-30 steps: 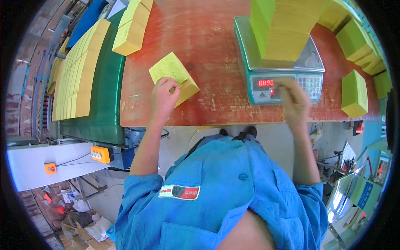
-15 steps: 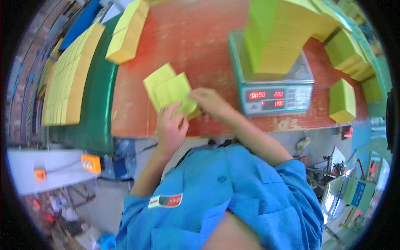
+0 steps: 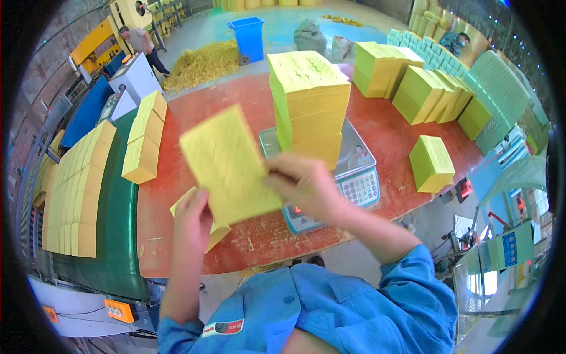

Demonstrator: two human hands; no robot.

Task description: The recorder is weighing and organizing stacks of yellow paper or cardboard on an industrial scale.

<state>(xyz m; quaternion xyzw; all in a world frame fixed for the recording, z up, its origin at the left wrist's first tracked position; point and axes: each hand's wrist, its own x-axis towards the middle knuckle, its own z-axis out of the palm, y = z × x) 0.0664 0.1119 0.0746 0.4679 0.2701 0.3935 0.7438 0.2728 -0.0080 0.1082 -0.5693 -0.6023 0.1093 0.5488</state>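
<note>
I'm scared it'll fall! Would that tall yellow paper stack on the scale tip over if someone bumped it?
Probably yes. The tall stack is much higher than wide and already looks a bit uneven, so a sideways push could shift or topple its loose layers. It likely feels heavy as a whole. The thin sheaf in the right hand stays fairly flat, so it seems somewhat stiff.

Workshop floor around a red worktable

A red-brown table [image 3: 177, 236] stands on pale concrete floor [image 3: 283, 29]; a green conveyor belt [image 3: 118, 236] runs beside it. Farther off sit a blue wheeled bin [image 3: 250, 36], yellow scrap pile [image 3: 203, 62] and yellow machine [image 3: 97, 41].
</note>
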